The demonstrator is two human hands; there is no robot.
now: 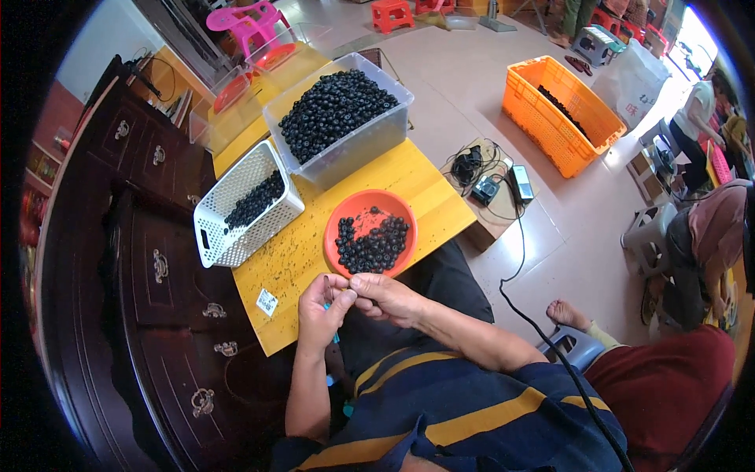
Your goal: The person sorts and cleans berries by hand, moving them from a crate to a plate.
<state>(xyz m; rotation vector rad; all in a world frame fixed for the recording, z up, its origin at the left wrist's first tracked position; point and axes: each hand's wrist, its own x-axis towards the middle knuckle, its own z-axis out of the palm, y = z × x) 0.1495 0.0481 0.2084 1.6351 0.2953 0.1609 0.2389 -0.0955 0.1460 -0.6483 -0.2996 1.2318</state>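
Note:
My left hand [318,311] and my right hand [387,298] meet just in front of a round orange plate [414,222]. The fingers of both are pinched together, and whatever sits between them is too small to make out. Something thin and blue shows below my left hand. Dark round bead-like pieces [376,244] lie on the plate, mostly in its near part. Behind the plate stands a clear plastic bin [346,157] heaped with the same dark pieces. To its left, a white perforated basket [206,236] holds a smaller pile.
Dark crumbs are strewn over the yellow table [275,330], beside a small white packet [267,302]. Dark drawers [157,315] stand close on the left. An orange crate [578,161], a box with cables [480,224] and other seated people are to the right.

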